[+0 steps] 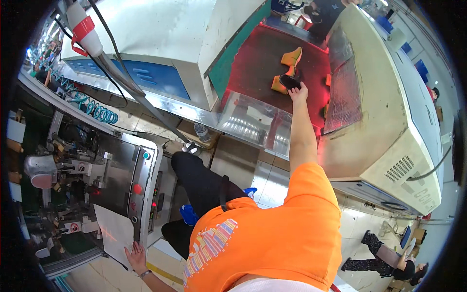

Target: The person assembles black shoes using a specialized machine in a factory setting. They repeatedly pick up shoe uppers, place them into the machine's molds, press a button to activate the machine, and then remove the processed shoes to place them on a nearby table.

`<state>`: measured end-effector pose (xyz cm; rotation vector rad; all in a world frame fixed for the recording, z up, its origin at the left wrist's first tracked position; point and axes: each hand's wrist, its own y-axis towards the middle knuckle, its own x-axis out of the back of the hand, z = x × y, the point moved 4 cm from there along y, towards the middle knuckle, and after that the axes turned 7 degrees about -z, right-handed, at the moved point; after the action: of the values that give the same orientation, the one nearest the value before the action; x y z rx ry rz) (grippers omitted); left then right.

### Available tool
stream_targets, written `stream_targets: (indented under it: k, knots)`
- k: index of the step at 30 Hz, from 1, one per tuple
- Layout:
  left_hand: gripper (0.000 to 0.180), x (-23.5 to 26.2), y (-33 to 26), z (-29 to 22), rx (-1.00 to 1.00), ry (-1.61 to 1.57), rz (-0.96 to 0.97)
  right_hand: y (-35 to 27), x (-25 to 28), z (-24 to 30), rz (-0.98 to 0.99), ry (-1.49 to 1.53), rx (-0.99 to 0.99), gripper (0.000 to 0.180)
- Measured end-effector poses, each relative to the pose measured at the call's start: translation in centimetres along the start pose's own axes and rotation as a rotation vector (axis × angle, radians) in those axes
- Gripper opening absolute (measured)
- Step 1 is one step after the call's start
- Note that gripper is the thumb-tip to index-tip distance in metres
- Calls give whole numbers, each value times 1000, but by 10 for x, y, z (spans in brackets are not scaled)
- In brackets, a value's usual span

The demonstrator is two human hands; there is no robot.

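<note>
My right arm reaches out to the dark conveyor bed between two machine housings. There my right hand (297, 91) has its fingers closed at the edge of a black, shoe-shaped piece (290, 82), whose yellow-orange heel block (278, 85) sticks out beside it. Just beyond lies a yellow-orange shoe last (291, 57). At the lower left, my left hand (136, 257) has its fingers apart and grips nothing. It lies by the lower corner of a white sheet (115, 233) that hangs over the front of the left machine.
The left machine's panel carries a red button (137, 189) and a green button (146, 155). A cream housing (384, 126) bounds the conveyor on the right, a white-and-blue housing (146, 78) on the left. A grey pole (151, 109) slants between. Another person (384, 258) is at far right.
</note>
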<state>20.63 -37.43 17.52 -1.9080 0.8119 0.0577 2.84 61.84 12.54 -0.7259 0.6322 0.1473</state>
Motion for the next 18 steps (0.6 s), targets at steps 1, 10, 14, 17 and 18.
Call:
stream_targets:
  k: [1,10,14,17,18]
  knots:
    - [49,-3,-1,4,4,11,-2,4,-6,-1,-13,23,-23,69]
    - [41,-30,-6,23,-4,-26,10,30,-24,14,-69,-46,-35,53]
    - [43,-28,-6,32,-28,-14,13,60,-30,27,26,-45,-27,51]
    - [41,-39,-24,59,-8,61,-20,22,-54,47,145,58,65,48]
    - [40,-26,-25,67,29,94,6,5,-65,54,173,-18,90,49]
